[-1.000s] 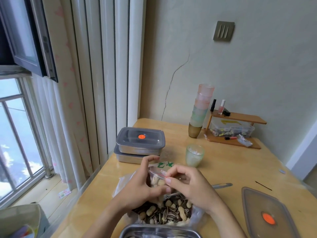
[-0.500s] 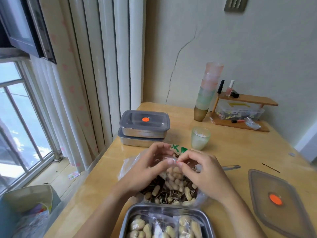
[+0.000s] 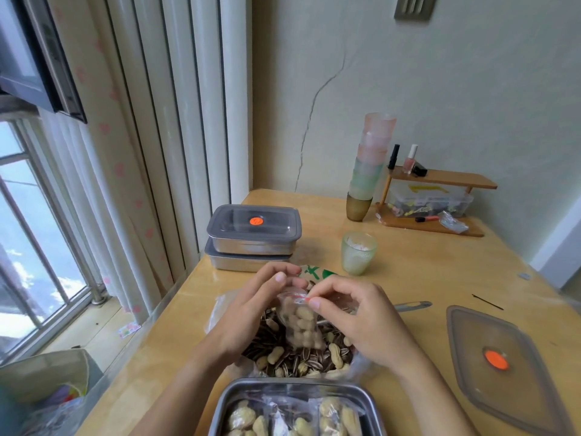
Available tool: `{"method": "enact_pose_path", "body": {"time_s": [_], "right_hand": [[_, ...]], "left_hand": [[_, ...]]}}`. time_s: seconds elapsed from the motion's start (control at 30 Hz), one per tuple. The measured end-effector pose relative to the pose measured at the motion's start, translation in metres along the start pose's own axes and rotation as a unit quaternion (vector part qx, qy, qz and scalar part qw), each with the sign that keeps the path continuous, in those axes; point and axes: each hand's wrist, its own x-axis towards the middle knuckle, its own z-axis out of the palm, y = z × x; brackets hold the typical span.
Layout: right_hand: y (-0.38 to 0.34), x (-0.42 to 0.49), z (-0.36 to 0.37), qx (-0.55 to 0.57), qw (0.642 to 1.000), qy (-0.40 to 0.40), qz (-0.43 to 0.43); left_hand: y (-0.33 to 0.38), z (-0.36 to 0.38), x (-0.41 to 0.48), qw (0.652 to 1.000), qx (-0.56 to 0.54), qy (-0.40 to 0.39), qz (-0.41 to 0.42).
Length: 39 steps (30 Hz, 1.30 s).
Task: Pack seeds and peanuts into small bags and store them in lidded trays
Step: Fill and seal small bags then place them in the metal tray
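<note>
Left hand, right hand pinch small bag top between them.

Left hand, right hand pinch peanut-filled small bag top.

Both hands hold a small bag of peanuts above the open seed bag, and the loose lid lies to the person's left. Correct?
No: the head view shows the loose lid to the person's right. The left hand and right hand do hold the small bag.
</note>
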Motion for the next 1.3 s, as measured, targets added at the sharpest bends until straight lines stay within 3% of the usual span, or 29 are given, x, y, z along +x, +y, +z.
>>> {"method": "enact_pose_path", "body": {"time_s": [0.17, 0.27, 0.47, 0.73, 1.07, 1.3], "right_hand": [[0.002, 0.001, 0.0, 0.016, 1.0, 0.01, -0.007], [0.003, 0.0, -0.001, -0.047, 0.997, 0.052, -0.033], [0.004, 0.001, 0.001, -0.023, 0.996, 0.07, -0.04], [0.008, 0.001, 0.002, -0.013, 0.996, 0.087, -0.03], [0.005, -0.001, 0.004, 0.028, 0.999, 0.043, 0.003], [0.007, -0.003, 0.007, -0.048, 0.998, -0.027, -0.037]], "left_hand": [[0.0, 0.002, 0.001, 0.999, 0.03, -0.014, 0.025], [0.0, 0.002, 0.0, 0.999, 0.024, -0.012, 0.034], [-0.001, 0.004, 0.002, 0.999, 0.013, -0.014, 0.035], [-0.008, 0.0, 0.008, 0.997, -0.066, 0.014, 0.028], [-0.006, 0.0, 0.008, 0.997, -0.077, 0.012, 0.019], [-0.009, 0.002, 0.008, 1.0, -0.009, 0.017, 0.008]]}}
